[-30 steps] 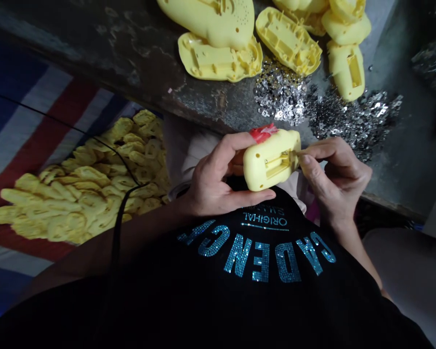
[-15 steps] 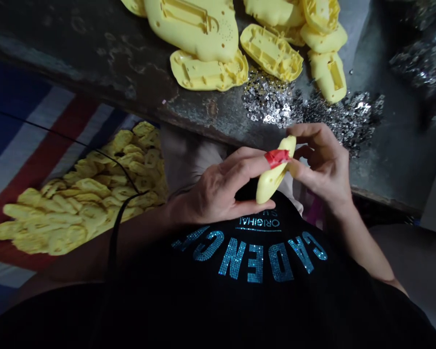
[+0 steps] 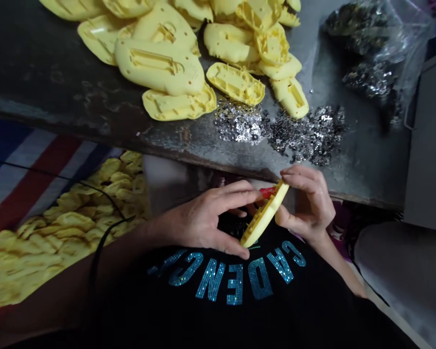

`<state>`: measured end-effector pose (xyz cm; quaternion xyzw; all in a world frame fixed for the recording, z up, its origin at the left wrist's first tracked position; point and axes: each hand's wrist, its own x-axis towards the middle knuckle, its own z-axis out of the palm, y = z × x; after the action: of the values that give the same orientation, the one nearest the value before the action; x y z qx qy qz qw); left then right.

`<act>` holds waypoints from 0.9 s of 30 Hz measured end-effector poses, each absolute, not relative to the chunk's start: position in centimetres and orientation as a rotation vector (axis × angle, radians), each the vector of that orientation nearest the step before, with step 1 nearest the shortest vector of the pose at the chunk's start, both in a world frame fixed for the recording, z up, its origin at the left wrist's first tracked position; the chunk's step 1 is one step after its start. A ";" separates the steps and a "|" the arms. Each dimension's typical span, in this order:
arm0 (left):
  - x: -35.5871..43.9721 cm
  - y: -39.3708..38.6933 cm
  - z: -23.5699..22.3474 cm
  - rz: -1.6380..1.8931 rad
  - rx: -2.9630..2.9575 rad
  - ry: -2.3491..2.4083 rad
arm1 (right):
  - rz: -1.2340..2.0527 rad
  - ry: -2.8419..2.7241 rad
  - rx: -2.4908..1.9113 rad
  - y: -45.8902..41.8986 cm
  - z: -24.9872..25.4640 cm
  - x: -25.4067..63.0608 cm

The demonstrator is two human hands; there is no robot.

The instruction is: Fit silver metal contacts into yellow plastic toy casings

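Note:
Both my hands hold one small yellow plastic shell (image 3: 263,221) just below the edge of the dark worktable (image 3: 76,102), over my black shirt. The shell is turned edge-on, its ribbed inside facing down-left. My left hand (image 3: 207,220) pinches it between thumb and fingers; one fingertip is wrapped in red tape (image 3: 267,192). My right hand (image 3: 307,203) grips the shell's upper end with thumb and curled fingers.
Several yellow plastic shells (image 3: 160,68) lie piled on the table. In front of them is a heap of small shiny metal pieces (image 3: 276,128). A plastic bag of more metal pieces (image 3: 370,53) sits at the right. Many yellow parts (image 3: 61,228) lie on striped sheeting at the left.
The shell has been turned from face-up to edge-on between my hands. The view has tilted up, so more of the table and the bag now show.

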<state>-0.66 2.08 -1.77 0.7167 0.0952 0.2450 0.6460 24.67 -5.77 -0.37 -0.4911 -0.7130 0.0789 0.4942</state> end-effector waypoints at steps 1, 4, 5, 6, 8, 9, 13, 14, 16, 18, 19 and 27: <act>-0.5 2.0 -1.6 0.535 1.631 0.223 | 0.187 -1.722 -1.203 -6.0 -0.5 24.7; -0.2 2.0 -1.0 0.448 1.698 0.262 | 0.171 -1.719 -1.213 -6.7 -0.6 24.8; -0.1 2.1 -0.8 0.430 1.727 0.262 | 0.174 -1.720 -1.224 -6.8 -0.5 24.8; 0.0 2.2 -0.7 0.429 1.750 0.252 | 0.180 -1.719 -1.238 -7.0 -0.5 24.8; 0.2 2.4 -0.7 0.461 1.763 0.212 | 0.204 -1.695 -1.270 -7.3 -0.5 24.8; 0.2 2.4 -0.8 0.484 1.755 0.194 | 0.218 -1.676 -1.282 -7.5 -0.5 24.8; 0.1 2.1 -1.5 0.498 1.650 0.188 | 0.310 -1.597 -1.314 -8.0 -0.7 24.8; 0.0 1.9 -1.7 0.482 1.572 0.221 | 0.344 -1.586 -1.321 -8.0 -0.7 24.7; -0.4 1.5 -1.9 0.427 1.365 0.300 | 0.434 -1.592 -1.350 -7.9 -0.5 24.7; -0.8 1.3 -2.2 0.360 1.206 0.362 | 0.563 -1.655 -1.388 -7.4 -0.2 24.9; -1.0 1.3 -2.3 0.335 1.179 0.375 | 0.639 -1.701 -1.394 -7.1 -0.1 25.1; -1.6 0.9 -2.0 0.334 0.840 0.531 | 0.107 -2.118 -1.625 -3.2 -2.2 29.7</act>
<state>-1.62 0.91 -1.96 0.4011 0.2534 0.1593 0.8657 29.71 -3.19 -2.20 -0.5914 -0.7711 0.0389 0.2329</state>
